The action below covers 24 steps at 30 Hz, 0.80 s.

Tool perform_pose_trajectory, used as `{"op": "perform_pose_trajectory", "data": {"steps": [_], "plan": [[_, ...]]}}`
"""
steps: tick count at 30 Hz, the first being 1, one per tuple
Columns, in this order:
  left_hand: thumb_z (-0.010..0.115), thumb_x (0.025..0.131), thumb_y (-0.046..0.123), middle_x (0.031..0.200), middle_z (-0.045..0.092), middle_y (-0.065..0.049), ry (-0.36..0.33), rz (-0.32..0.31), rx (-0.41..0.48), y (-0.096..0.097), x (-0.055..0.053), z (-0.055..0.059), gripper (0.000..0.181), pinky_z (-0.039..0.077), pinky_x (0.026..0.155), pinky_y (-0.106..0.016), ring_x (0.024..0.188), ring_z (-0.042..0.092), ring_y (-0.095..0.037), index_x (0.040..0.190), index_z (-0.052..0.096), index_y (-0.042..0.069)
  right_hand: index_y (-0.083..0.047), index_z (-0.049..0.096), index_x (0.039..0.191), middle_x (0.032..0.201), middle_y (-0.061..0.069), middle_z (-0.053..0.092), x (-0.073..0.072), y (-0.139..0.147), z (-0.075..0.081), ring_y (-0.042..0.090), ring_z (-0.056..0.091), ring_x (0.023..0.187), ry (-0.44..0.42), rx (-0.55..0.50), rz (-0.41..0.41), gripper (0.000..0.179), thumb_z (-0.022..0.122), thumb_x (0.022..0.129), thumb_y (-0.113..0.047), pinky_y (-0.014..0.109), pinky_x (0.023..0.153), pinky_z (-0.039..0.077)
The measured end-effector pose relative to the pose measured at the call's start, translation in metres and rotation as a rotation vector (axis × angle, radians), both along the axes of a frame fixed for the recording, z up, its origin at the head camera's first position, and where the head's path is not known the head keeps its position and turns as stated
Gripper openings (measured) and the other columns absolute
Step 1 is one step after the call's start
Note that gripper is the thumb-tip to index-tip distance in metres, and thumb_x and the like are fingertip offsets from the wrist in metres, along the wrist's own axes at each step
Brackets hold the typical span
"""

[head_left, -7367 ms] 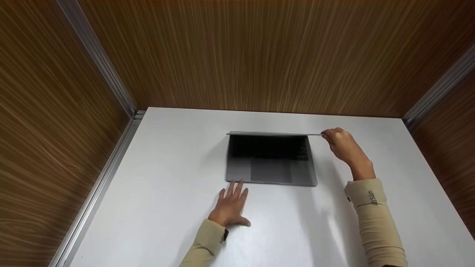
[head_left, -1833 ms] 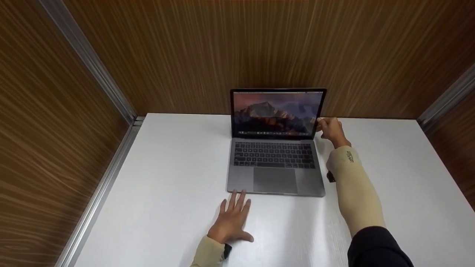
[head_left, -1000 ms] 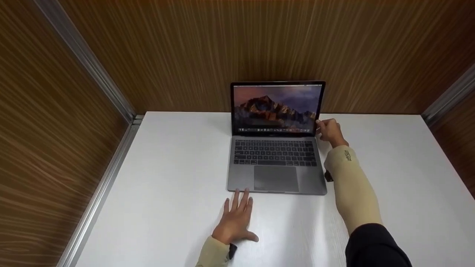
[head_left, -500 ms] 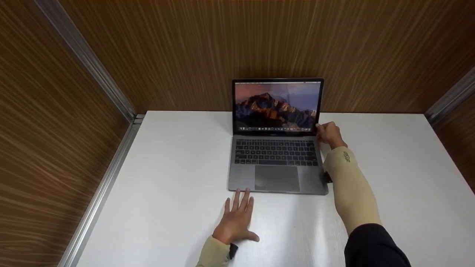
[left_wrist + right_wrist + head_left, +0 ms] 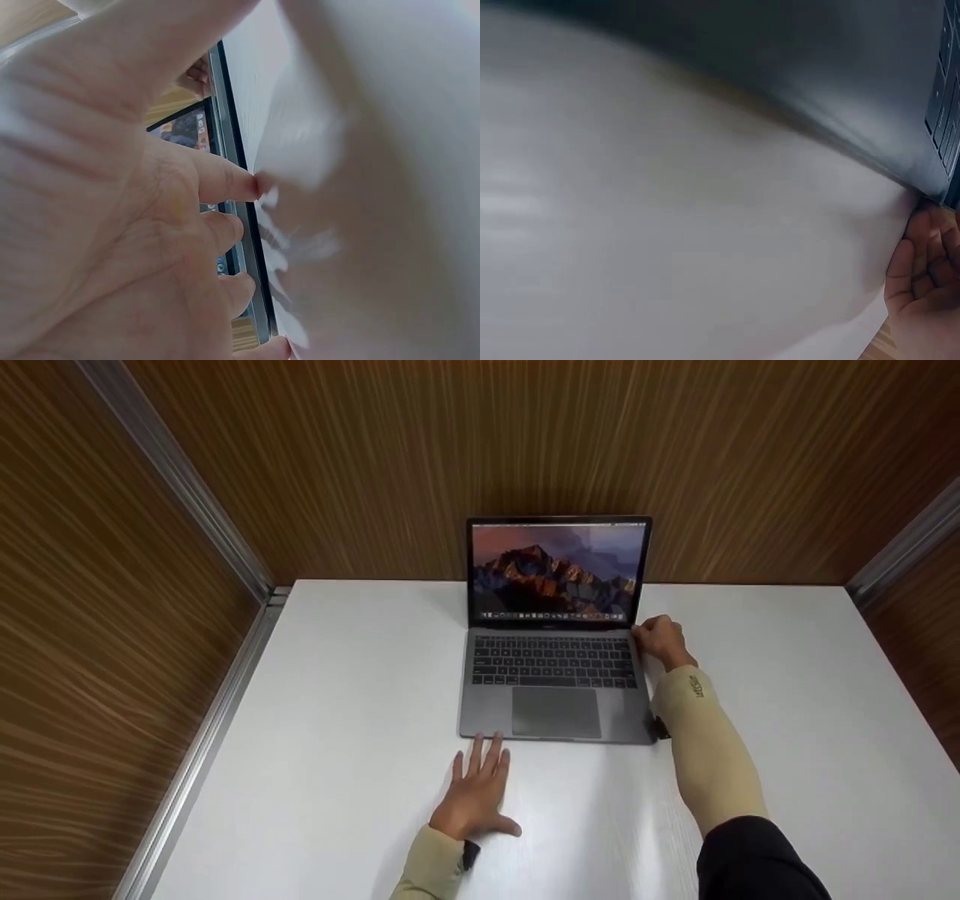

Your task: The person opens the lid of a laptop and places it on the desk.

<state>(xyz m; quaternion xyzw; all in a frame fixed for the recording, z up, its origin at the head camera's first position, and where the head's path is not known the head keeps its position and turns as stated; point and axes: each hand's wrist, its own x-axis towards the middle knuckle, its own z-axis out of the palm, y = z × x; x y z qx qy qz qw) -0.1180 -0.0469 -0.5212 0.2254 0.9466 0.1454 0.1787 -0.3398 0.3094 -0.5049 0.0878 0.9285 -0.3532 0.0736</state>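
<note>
A grey laptop (image 5: 487, 705) stands unfolded on the white table, its screen (image 5: 559, 577) lit with a mountain picture. At the laptop's right side, by the hinge, my right hand (image 5: 661, 639) holds the corner with curled fingers. The right wrist view shows those fingers (image 5: 922, 274) bent at the end of the laptop's side edge; the thumb is hidden there. My left hand (image 5: 474, 795) lies palm down and spread in front of the laptop, fingertips at its front edge. In the left wrist view, the straight fingers (image 5: 225, 180) meet that edge.
The white table (image 5: 337, 697) reaches to a wood-grain panel (image 5: 375, 472) right behind the laptop. More wood-grain panels with metal rails (image 5: 187, 810) close off the left and right sides.
The screen has swung up and back from nearly folded. My right hand has moved from the lid's corner down the screen's right edge to the hinge. My left hand has stayed at the front edge.
</note>
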Motion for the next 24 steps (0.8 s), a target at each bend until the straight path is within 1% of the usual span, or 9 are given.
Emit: {"op": "perform_pose_trajectory", "data": {"steps": [5,9,11,14,18,21,24], "plan": [[0.088,0.073,0.05,0.168,0.009,-0.02,0.009,-0.01,0.008,0.001,-0.001,0.001,0.118,0.012,0.118,-0.062,0.153,0.003,-0.043,0.157,0.027,-0.004,0.015,0.068,0.107,0.097,0.021,0.068,0.012,0.004,0.001,0.033,0.057,0.095,-0.011,-0.006,0.022,0.035,0.053,0.104,-0.018,0.042,0.084,0.046],[0.088,0.072,0.049,0.167,0.009,-0.022,0.0,-0.02,0.016,0.001,0.0,0.002,0.118,0.012,0.118,-0.063,0.153,0.002,-0.043,0.157,0.027,-0.005,0.014,0.068,0.108,0.096,0.019,0.068,0.023,0.005,0.0,0.029,0.056,0.091,-0.018,-0.022,0.03,0.035,0.052,0.104,-0.016,0.034,0.077,0.044],[0.089,0.072,0.048,0.167,0.01,-0.022,-0.004,-0.015,0.026,0.0,0.0,0.002,0.118,0.011,0.118,-0.063,0.152,0.002,-0.044,0.157,0.028,-0.006,0.014,0.068,0.108,0.095,0.019,0.069,0.026,0.003,0.0,0.027,0.057,0.088,-0.008,-0.038,0.025,0.033,0.053,0.103,-0.015,0.031,0.074,0.044],[0.09,0.072,0.047,0.167,0.009,-0.022,-0.017,-0.01,0.04,-0.001,-0.001,0.003,0.117,0.01,0.118,-0.063,0.153,0.001,-0.044,0.156,0.028,-0.006,0.014,0.069,0.106,0.088,0.015,0.07,0.031,0.002,-0.002,0.023,0.058,0.083,0.016,-0.046,0.016,0.028,0.057,0.101,-0.011,0.027,0.069,0.043],[0.09,0.072,0.047,0.168,0.008,-0.021,-0.03,-0.006,0.04,-0.001,-0.002,0.005,0.118,0.008,0.119,-0.062,0.153,0.0,-0.043,0.157,0.027,-0.005,0.013,0.07,0.1,0.078,0.009,0.069,0.038,0.003,-0.004,0.016,0.057,0.072,0.024,-0.037,0.013,0.023,0.061,0.098,-0.008,0.024,0.064,0.043],[0.089,0.073,0.047,0.168,0.007,-0.021,-0.038,-0.005,0.032,0.0,-0.003,0.006,0.117,0.007,0.119,-0.061,0.153,-0.002,-0.042,0.158,0.026,-0.004,0.014,0.07,0.098,0.074,0.007,0.068,0.044,0.005,-0.004,0.011,0.056,0.066,0.012,-0.042,0.013,0.022,0.062,0.097,-0.006,0.022,0.061,0.043],[0.089,0.074,0.048,0.168,0.007,-0.02,-0.043,-0.008,0.019,0.0,-0.001,0.006,0.117,0.008,0.119,-0.061,0.153,-0.002,-0.042,0.158,0.025,-0.004,0.014,0.07,0.099,0.074,0.004,0.066,0.051,0.008,-0.005,0.008,0.055,0.065,-0.016,-0.067,0.014,0.021,0.062,0.098,-0.005,0.02,0.06,0.044]]}}
